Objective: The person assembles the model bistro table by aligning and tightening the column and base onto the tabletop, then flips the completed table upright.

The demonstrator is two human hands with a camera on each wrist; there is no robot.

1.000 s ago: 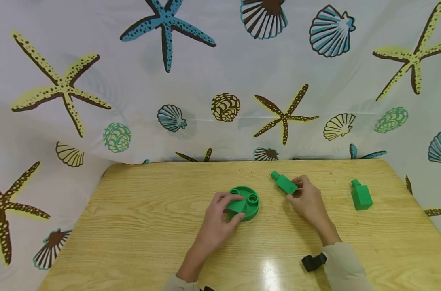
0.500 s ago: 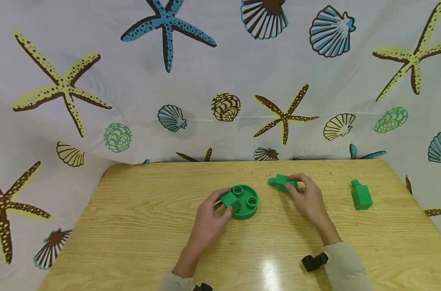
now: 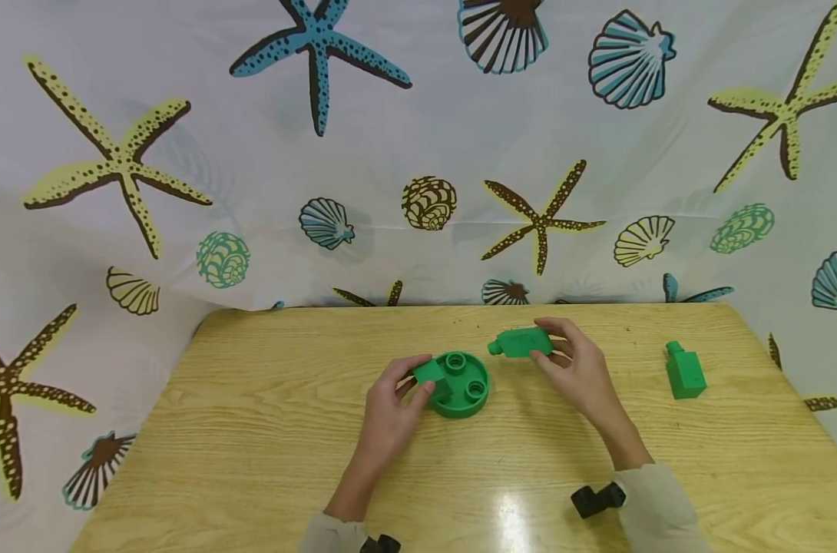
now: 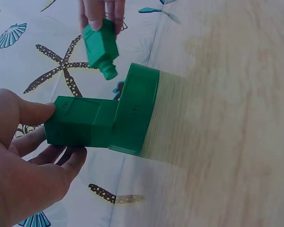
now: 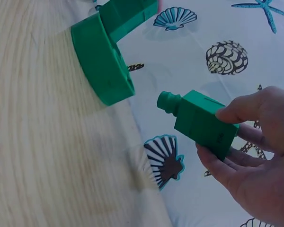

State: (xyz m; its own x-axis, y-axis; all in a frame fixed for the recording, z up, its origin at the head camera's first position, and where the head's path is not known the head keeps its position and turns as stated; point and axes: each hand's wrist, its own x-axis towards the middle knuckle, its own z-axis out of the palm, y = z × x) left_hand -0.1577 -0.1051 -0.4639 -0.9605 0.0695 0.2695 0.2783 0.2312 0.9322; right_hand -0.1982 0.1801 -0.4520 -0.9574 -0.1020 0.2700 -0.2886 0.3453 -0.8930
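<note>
In the head view my left hand (image 3: 391, 407) grips a green square block (image 3: 429, 372) between thumb and fingers. This block stands upright at the left side of a round green base (image 3: 468, 405), whose two other round sockets show. The left wrist view shows the block's lower end meeting the base; any peg there is hidden. My right hand (image 3: 580, 372) pinches a second green block with a ribbed peg (image 5: 206, 125), held above the table right of the base. Its peg points left toward the base, apart from it.
A third green block with a peg (image 3: 686, 372) lies on the wooden table (image 3: 266, 430) farther right. Behind the table hangs a white cloth (image 3: 377, 153) printed with starfish and shells. Each wrist wears a black camera (image 3: 597, 500).
My right hand has lifted the pegged block off the table and swung its peg leftward. My left hand has shifted a little left with its block, uncovering the base's sockets.
</note>
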